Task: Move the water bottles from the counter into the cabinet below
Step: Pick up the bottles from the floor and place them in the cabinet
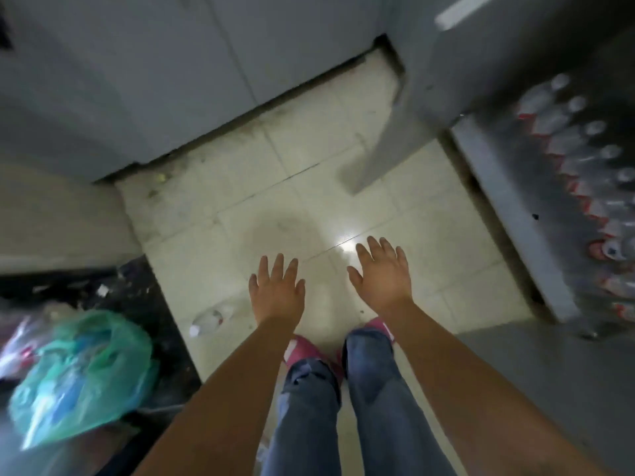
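Several clear water bottles (580, 159) with red labels and white caps stand in a row inside the open grey cabinet (508, 204) at the right. One more clear bottle (209, 321) lies on its side on the pale tiled floor, just left of my left hand. My left hand (276, 290) and my right hand (381, 273) are both held out flat over the floor, fingers spread, holding nothing. The whole view is blurred.
The open grey cabinet door (395, 108) juts out over the floor at the upper middle. A dark counter (151, 304) at the lower left carries a green plastic bag (82, 372) and other clutter. Closed grey cabinet fronts (120, 80) fill the upper left. My legs and pink shoes are below.
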Demonstrator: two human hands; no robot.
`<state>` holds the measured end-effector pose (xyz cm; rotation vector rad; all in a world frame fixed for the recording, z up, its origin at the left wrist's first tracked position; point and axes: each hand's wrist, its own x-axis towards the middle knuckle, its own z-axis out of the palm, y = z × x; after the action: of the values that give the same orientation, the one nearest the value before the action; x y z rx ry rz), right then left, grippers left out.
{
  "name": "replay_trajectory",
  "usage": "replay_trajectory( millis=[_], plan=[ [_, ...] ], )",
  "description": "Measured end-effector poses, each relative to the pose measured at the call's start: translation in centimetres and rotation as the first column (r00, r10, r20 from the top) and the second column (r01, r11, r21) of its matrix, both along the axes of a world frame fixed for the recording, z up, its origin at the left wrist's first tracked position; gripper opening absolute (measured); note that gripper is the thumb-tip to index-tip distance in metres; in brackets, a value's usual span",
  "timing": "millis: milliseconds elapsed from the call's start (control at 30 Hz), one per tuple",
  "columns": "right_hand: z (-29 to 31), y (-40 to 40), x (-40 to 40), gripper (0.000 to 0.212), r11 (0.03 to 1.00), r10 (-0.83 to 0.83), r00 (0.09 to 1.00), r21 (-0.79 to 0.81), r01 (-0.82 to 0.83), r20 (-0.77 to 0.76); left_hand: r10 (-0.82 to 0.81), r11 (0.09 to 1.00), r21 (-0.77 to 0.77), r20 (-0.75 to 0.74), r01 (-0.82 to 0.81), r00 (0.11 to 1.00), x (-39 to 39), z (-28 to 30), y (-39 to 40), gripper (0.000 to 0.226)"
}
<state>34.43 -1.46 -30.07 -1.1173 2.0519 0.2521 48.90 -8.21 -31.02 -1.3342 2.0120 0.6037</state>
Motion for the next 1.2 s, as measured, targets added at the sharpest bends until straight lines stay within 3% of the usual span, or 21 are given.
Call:
replay_trajectory(
  millis=[167,400,533,633,767,900,1000,1067,1200],
  plan=[
    [-1.3,-5.8,12.9,0.054,0.948,0.316,0.947,0.012,-0.317,0.051,0.379,0.924,0.038,0.044,-0.381,0.924,14.9,-0.7,0.7,0.049],
    [-4.2,-8.4,26.1,0.054,0.701,0.704,0.702,0.051,-0.711,0.107,0.784,0.615,0.031,0.081,-0.788,0.615,28.6,-3.8,5.8,0.050],
    [-9.0,-8.7,29.2,0.061,0.551,0.828,0.555,0.065,-0.832,0.085,0.880,0.466,0.037,0.081,-0.884,0.468,31.6,-8.1,9.6,0.052],
    [-14.0,-9.6,31.0,0.054,0.396,0.912,0.407,0.153,-0.906,0.051,0.922,0.371,0.055,0.096,-0.927,0.375,33.0,-12.4,12.1,0.053],
    [-20.9,-11.3,34.6,0.060,0.361,0.931,0.365,0.105,-0.927,0.022,0.973,0.194,0.085,0.107,-0.977,0.203,34.2,-19.1,13.8,0.055],
    [-27.1,-12.4,37.2,0.067,0.263,0.964,0.266,0.083,-0.961,0.026,0.988,0.097,0.103,0.110,-0.990,0.108,35.6,-25.6,14.5,0.059],
    [-30.2,-12.6,37.8,0.058,0.279,0.960,0.280,0.028,-0.960,0.024,0.999,-0.013,0.128,0.039,-0.992,-0.008,35.8,-28.8,14.7,0.058],
    [-31.1,-12.3,37.6,0.049,0.276,0.960,0.278,-0.069,-0.959,-0.027,1.000,0.004,0.081,0.026,-0.997,0.006,35.7,-29.6,14.6,0.050],
    [-30.6,-11.7,36.2,0.041,0.247,0.961,0.259,-0.120,-0.962,-0.097,0.978,0.195,0.034,0.074,-0.980,0.197,35.7,-28.8,13.8,0.038]
  ],
)
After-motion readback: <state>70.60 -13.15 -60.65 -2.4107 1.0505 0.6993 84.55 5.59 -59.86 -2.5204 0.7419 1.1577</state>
